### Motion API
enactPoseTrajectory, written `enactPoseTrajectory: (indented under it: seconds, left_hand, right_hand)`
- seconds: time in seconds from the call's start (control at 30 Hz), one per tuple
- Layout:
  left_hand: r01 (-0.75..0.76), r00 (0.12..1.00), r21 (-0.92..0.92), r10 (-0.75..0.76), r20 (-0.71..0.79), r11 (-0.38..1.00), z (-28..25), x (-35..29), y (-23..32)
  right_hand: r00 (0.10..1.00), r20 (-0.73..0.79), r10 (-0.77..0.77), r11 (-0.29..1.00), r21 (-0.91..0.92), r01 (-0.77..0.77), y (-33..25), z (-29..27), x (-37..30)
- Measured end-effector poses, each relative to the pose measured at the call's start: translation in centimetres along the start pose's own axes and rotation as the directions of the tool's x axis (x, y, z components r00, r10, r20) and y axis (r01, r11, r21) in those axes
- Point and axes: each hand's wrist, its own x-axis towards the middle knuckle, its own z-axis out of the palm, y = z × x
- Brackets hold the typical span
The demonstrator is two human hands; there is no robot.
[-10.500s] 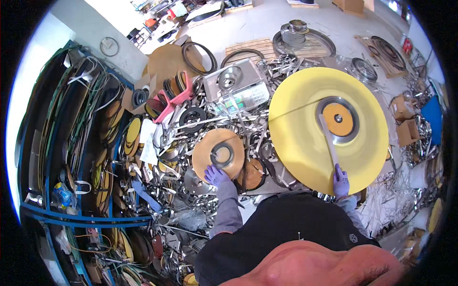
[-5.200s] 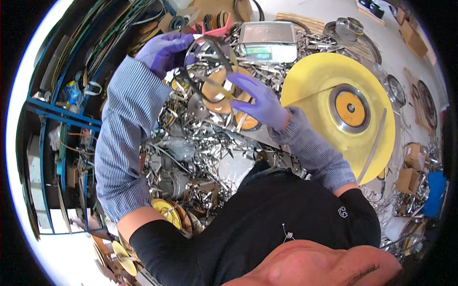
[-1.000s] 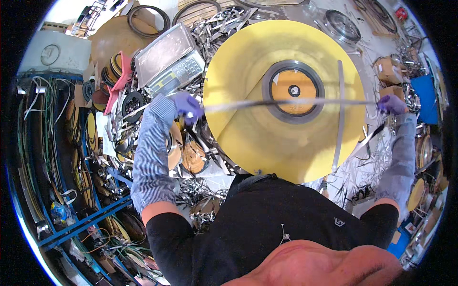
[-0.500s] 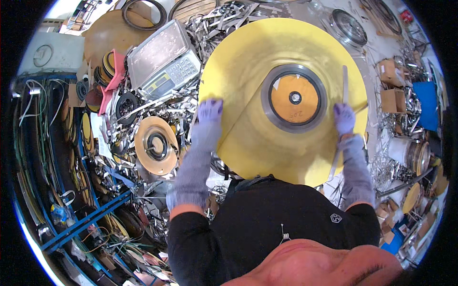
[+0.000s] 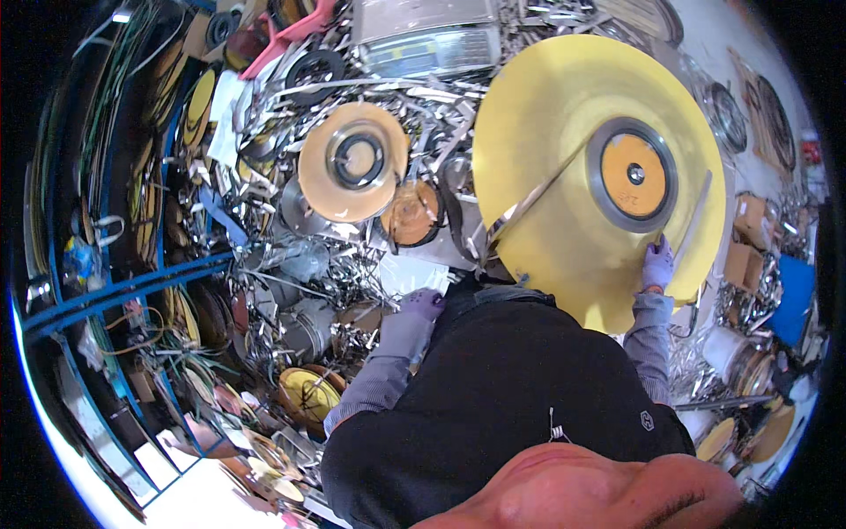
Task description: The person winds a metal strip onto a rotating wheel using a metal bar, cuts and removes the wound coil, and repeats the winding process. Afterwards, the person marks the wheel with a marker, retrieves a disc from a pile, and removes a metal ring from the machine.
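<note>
A large yellow disc (image 5: pixel 538 115) stands before me on the right, with a grey ring (image 5: pixel 602 189) and an orange centre (image 5: pixel 630 163) on it. My right hand (image 5: pixel 658 263), in a pale purple glove, is at the disc's near part below the ring, fingers curled; what they hold, if anything, is hidden. Just right of it a narrow grey strip (image 5: pixel 696 212) lies over the yellow face. Another metal strip (image 5: pixel 538 192) runs from the ring to the disc's left edge. My left hand (image 5: pixel 423 306), gloved alike, is by my waist, away from the disc, fingers curled in.
Left of the disc, an orange-tan reel (image 5: pixel 322 167) and a smaller brownish-orange disc (image 5: pixel 412 212) sit among heaps of metal strips. A digital scale (image 5: pixel 430 53) stands behind them. Blue racking (image 5: pixel 132 291) lines the left; cardboard boxes (image 5: pixel 743 267) are at right.
The view has swung left, so the disc appears farther right. My left hand has left the disc's left edge and dropped to my waist. My right hand has come lower on the disc.
</note>
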Motion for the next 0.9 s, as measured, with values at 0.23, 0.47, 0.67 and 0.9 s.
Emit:
enactPoseTrajectory:
  seconds: [0.23,0.47,0.67,0.9]
  left_hand:
    - [0.176,0.682,-0.367,-0.382,-0.623,0.913,-7.0,2.8,-4.3]
    - [-0.001,0.505,-0.153,-0.131,-0.853,0.988,-8.2,4.0,-1.5]
    - [-0.382,0.899,-0.282,0.282,-0.335,0.880,-7.1,0.7,8.1]
    - [-0.645,0.749,-0.254,0.662,-0.022,0.721,-9.1,-0.9,17.3]
  right_hand:
    - [0.997,0.033,0.070,0.998,-0.007,-0.069,-3.6,-2.7,-1.4]
    - [0.803,-0.338,-0.491,0.812,0.157,0.563,-20.5,-5.2,-10.0]
    - [0.593,0.507,-0.626,0.631,0.776,0.001,-31.9,-1.4,-17.2]
    - [0.624,0.578,-0.526,0.833,0.497,0.241,-26.0,-7.6,-14.0]
